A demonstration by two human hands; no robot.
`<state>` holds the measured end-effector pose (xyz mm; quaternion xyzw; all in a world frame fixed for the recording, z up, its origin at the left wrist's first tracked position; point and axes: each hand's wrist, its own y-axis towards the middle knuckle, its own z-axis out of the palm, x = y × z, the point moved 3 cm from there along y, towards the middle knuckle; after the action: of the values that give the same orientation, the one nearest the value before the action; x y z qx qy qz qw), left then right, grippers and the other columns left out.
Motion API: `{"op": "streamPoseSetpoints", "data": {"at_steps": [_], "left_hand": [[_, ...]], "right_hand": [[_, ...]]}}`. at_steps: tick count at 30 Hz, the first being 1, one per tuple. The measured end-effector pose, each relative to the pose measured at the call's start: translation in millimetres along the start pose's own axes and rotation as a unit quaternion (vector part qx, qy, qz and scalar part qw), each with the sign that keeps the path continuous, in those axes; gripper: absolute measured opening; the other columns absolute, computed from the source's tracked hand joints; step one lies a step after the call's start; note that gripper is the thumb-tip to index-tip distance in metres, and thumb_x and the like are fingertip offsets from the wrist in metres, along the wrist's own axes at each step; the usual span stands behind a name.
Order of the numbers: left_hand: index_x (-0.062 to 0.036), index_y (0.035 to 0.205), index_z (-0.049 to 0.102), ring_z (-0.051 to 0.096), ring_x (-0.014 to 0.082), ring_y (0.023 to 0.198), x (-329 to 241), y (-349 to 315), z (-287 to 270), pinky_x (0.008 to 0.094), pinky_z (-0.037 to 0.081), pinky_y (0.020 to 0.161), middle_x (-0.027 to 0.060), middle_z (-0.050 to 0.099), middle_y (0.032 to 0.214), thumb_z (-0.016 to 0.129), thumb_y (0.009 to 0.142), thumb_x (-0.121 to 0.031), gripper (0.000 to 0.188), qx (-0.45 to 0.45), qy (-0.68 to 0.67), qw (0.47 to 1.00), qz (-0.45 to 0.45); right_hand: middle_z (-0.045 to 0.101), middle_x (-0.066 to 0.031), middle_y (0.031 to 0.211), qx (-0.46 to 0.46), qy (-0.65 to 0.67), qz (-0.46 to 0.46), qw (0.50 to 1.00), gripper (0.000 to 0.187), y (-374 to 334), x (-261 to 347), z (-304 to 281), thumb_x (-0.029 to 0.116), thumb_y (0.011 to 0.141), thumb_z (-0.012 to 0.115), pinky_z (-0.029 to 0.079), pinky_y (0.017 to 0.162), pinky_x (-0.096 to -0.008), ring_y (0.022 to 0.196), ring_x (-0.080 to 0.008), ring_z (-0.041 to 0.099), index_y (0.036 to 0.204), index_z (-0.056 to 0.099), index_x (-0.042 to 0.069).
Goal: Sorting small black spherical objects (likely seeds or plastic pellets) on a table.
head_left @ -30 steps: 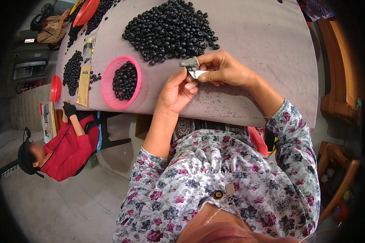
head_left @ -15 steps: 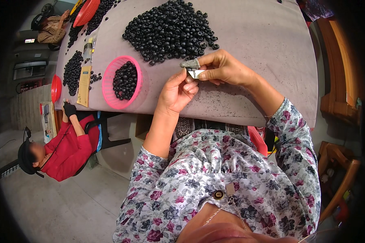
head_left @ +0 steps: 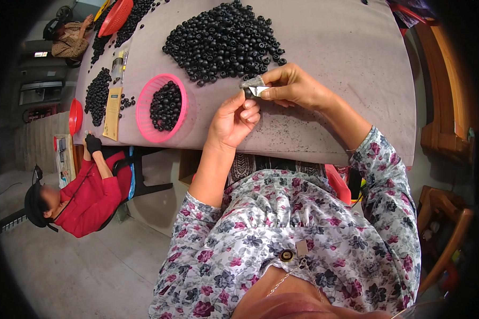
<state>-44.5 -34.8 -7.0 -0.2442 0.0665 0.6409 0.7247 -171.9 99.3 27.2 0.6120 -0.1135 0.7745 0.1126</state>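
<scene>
A black bead (head_left: pixel 248 94) is pinched in the left grip (head_left: pixel 230 123), a white scrap (head_left: pixel 258 91) in the right grip (head_left: pixel 297 90); the left-of-centre pink basket (head_left: pixel 184 101) is part-filled, the upper-centre heap (head_left: pixel 223 42) seemingly unworked.

On the left, a co-worker (head_left: pixel 69 209) in a red top (head_left: pixel 95 207) and dark hat (head_left: pixel 34 206) sits beside the surface (head_left: pixel 346 42). Near the surface's left edge are a red bowl (head_left: pixel 76 116) and a tan packet (head_left: pixel 112 112). Far left, a red basket (head_left: pixel 115 17) shows, with another person (head_left: pixel 69 44) beyond. Wooden furniture (head_left: pixel 443 139) stands on the right.
</scene>
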Motion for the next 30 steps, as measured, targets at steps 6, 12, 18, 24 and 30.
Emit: {"op": "streamPoseSetpoints", "data": {"at_steps": [6,12,18,24,30], "left_hand": [[-0.0044,0.105,0.060,0.047,0.0078,0.064,-1,1,9,0.0236,0.042,0.061,-0.0014,0.054,0.078,0.062,0.097,-0.024,0.022,-0.001,-0.020,1.000,-0.002],[-0.0052,0.102,0.060,0.048,0.0076,0.064,0,0,8,0.0232,0.042,0.060,-0.0024,0.053,0.076,0.063,0.096,-0.025,0.021,-0.019,-0.013,1.000,0.008],[-0.0048,0.103,0.060,0.048,0.0078,0.064,0,1,10,0.0234,0.042,0.060,-0.0022,0.053,0.075,0.064,0.095,-0.024,0.021,-0.009,-0.014,1.000,0.000],[-0.0039,0.105,0.061,0.049,0.0080,0.063,0,0,10,0.0241,0.042,0.059,-0.0017,0.054,0.076,0.064,0.095,-0.022,0.021,-0.014,-0.008,1.000,-0.002],[-0.0026,0.102,0.063,0.050,0.0096,0.061,-6,-7,5,0.0233,0.041,0.057,0.0008,0.057,0.076,0.064,0.094,-0.018,0.017,-0.045,0.060,0.997,0.033]], "right_hand": [[0.060,0.0021,0.073,0.026,0.007,0.000,1.000,0.031,-2,2,0,0.010,0.088,0.071,0.034,0.043,-0.0186,0.052,-0.0025,0.046,0.116,0.067,0.000],[0.059,0.0042,0.072,0.022,-0.011,0.002,1.000,0.032,-2,3,5,0.013,0.086,0.074,0.034,0.045,-0.0194,0.053,-0.0024,0.045,0.115,0.068,0.003],[0.058,0.0040,0.071,0.036,-0.014,-0.002,0.999,0.031,0,-2,2,0.013,0.086,0.074,0.034,0.045,-0.0195,0.052,-0.0027,0.045,0.115,0.068,0.003],[0.061,0.0018,0.076,0.050,0.012,0.000,0.999,0.036,-2,2,1,0.009,0.087,0.072,0.035,0.044,-0.0174,0.054,-0.0029,0.048,0.121,0.065,0.000],[0.058,0.0044,0.071,0.040,0.027,-0.009,0.999,0.027,0,0,1,0.013,0.089,0.070,0.033,0.045,-0.0194,0.053,-0.0027,0.045,0.115,0.069,0.003]]}}
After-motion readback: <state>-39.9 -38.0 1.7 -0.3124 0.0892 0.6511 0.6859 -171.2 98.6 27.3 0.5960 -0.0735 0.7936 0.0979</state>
